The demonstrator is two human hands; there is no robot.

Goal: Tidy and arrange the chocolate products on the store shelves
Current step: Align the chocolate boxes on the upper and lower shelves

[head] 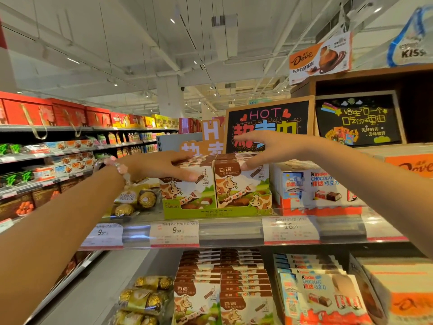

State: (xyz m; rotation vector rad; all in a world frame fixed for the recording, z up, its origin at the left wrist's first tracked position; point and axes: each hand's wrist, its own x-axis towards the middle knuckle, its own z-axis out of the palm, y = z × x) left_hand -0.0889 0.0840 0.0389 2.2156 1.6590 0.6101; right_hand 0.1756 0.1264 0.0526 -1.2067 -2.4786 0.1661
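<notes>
Setting: a supermarket aisle is seen, with a chocolate shelf (pixel 234 231) close in front, price tags (pixel 174 233) along its edge, and two chalkboard signs (pixel 269 125) standing behind the goods.
Upper shelf: two rows of cow-print chocolate boxes (pixel 241 186) are stood upright in a green display tray (pixel 210 213); gold-wrapped chocolate packs (pixel 138 200) lie just to their left and blue-and-white chocolate boxes (pixel 318 184) stand just to their right.
Lower shelf: the same three kinds are repeated below; the lower cow-print boxes (pixel 222 277) are packed in close, even rows, while the lower gold packs (pixel 145 299) lie somewhat loosely.
Left hand: the left hand (pixel 161 166) is laid on the top of the left row of cow-print boxes, its fingers straight and its thumb reaching down over the front face; nothing is gripped.
Right hand: the right hand (pixel 264 148) is spread above the right row, fingers extended and parted, the thumb near the box top; whether it touches cannot be told. Nothing is held.
Done so far: the cow-print boxes are already seated in their tray, fronts facing out, and the neighbouring boxes look orderly.
Left to do: the two rows under the hands appear to be in the course of being squared up; the gold packs on both shelves are judged the least tidy and probably remain to be straightened.
</notes>
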